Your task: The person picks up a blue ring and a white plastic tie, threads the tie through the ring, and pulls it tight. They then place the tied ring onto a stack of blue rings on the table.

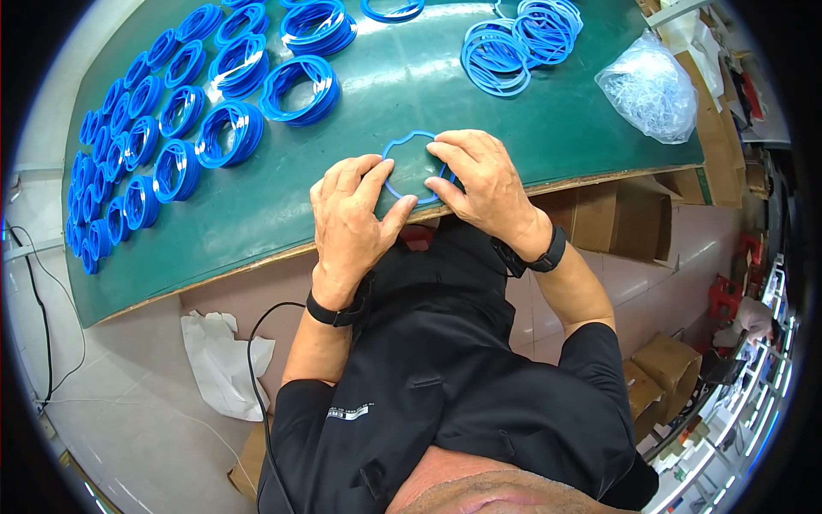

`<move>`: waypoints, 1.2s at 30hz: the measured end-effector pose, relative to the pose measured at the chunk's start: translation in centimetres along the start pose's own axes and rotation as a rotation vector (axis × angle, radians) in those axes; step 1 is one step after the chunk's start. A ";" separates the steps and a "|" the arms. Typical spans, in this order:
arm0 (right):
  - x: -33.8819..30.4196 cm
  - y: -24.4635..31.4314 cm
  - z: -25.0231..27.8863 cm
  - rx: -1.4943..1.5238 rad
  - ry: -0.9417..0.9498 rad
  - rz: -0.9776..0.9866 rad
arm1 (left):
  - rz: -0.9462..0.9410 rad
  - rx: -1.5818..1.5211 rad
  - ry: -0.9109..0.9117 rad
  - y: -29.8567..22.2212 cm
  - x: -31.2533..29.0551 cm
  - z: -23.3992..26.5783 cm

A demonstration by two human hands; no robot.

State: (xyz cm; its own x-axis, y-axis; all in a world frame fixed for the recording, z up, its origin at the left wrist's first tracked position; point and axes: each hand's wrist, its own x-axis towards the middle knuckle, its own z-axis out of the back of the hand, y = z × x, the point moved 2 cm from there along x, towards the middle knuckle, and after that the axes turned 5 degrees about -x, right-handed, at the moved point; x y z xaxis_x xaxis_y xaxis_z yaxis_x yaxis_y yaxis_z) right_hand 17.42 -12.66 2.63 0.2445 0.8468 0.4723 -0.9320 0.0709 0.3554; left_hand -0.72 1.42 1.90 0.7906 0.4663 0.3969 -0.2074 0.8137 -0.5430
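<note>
A thin blue ring [414, 200], wavy along part of its outline, is held just above the table's near edge. My left hand [351, 210] grips its left side between thumb and fingers. On its right side, the fingers and thumb of my right hand [482, 182] close round the rim. Stacks of similar blue rings [229, 134] stand in rows to the left and far left. A looser heap of blue rings [497, 58] lies beyond my right hand.
The green table [385, 81] has a worn wooden front edge. A clear plastic bag [649, 88] sits at its right end. Cardboard boxes [621, 218] stand below the table on the right. White sheeting [221, 360] and a black cable [251, 364] are at the lower left.
</note>
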 end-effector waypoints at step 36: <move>2.7 -0.3 -2.7 -0.052 -0.079 -0.005 | -0.057 -0.011 0.194 0.0 0.7 0.8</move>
State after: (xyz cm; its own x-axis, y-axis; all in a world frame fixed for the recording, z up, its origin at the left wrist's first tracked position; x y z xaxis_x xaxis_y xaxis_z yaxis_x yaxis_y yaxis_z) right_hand 17.60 -8.99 1.59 0.2677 0.8023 0.5336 -0.9429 0.1042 0.3164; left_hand -0.65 2.02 2.75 0.8973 0.3431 0.2777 -0.1537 0.8326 -0.5321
